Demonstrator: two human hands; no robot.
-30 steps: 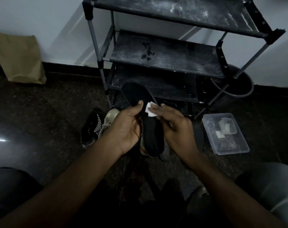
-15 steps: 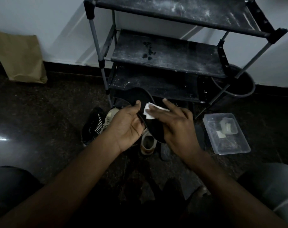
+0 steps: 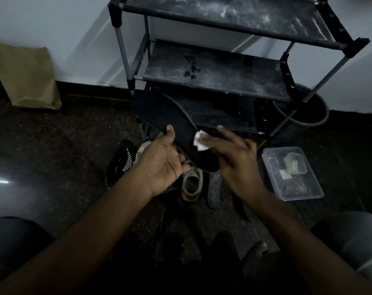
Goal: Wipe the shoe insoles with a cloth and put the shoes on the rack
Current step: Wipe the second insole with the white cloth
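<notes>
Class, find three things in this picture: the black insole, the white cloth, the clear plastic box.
black insole (image 3: 159,112), head view, on its wide forepart.
white cloth (image 3: 199,143), head view, on its exposed crumpled edge.
clear plastic box (image 3: 303,196), head view, on its near wall.

The scene is dim and bluish. A glare streak lies on the dark polished stone floor (image 3: 53,156) at left. The black metal-framed shoe rack (image 3: 223,75) casts slanted shadows on the pale wall (image 3: 74,39). The right hand (image 3: 234,158) is motion-blurred, the rack's posts bow outward, and the bottom edge sinks into near-black.
</notes>
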